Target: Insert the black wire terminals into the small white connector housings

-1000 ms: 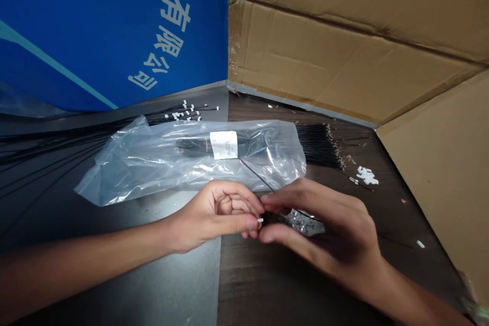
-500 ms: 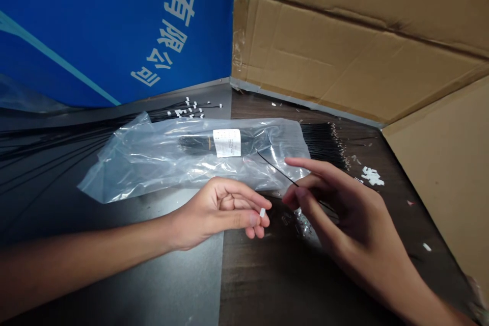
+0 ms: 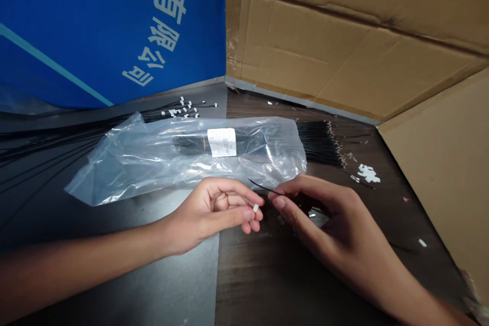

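Note:
My left hand (image 3: 214, 211) pinches a tiny white connector housing (image 3: 255, 208) between thumb and forefinger, just in front of the clear plastic bag (image 3: 153, 163). My right hand (image 3: 328, 224) pinches a thin black wire (image 3: 262, 187), whose free end points left toward the housing with a small gap between them. The bag lies across the dark table (image 3: 183, 285) and holds a bundle of black wires with a white label (image 3: 222, 142).
More black wires (image 3: 319, 142) fan out of the bag's right end, with loose white housings (image 3: 367, 173) beside them. Finished wires with white ends (image 3: 179, 110) lie at the back left. A blue board (image 3: 95, 25) and cardboard walls (image 3: 344, 46) close in the back and right.
My right hand drew away from the left, lifting a black wire, then came back down and left so the wire's tip nears the housing. The left hand stayed almost still.

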Available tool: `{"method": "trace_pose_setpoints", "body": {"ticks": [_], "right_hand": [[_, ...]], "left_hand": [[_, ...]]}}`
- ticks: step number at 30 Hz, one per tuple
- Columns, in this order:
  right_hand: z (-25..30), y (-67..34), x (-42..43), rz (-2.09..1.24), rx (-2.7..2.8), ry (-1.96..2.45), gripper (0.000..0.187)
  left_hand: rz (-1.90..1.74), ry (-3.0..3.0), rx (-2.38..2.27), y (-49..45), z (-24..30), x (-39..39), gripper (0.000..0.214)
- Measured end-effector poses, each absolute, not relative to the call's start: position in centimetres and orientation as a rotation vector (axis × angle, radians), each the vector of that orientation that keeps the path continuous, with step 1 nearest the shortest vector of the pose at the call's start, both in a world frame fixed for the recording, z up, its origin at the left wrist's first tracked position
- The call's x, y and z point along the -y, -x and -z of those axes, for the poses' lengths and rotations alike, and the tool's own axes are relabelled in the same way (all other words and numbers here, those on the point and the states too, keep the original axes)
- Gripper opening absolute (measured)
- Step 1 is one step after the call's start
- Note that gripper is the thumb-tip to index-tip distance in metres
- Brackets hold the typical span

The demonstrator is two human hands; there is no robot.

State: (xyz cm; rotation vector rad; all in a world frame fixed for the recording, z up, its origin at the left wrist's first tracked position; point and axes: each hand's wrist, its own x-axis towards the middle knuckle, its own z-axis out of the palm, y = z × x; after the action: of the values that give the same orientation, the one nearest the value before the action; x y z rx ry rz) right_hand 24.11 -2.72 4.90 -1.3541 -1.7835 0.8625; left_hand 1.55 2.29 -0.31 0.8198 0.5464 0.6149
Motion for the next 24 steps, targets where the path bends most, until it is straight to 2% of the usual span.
{"method": "trace_pose_setpoints", "body": {"ticks": [11,24], "right_hand": [[-5.07,-24.07,2.71,-1.102,1.807,1.499,0.014],[-4.61,-24.03,2.7,-0.881,1.989,1.495,0.018]], "left_hand": [[-0.769,-0.931,-0.667,-1.54,-0.2,-2.12,0.01],[-0.759,-0.978,-0.725,-1.76,-0.59,-1.95,0.02]]}}
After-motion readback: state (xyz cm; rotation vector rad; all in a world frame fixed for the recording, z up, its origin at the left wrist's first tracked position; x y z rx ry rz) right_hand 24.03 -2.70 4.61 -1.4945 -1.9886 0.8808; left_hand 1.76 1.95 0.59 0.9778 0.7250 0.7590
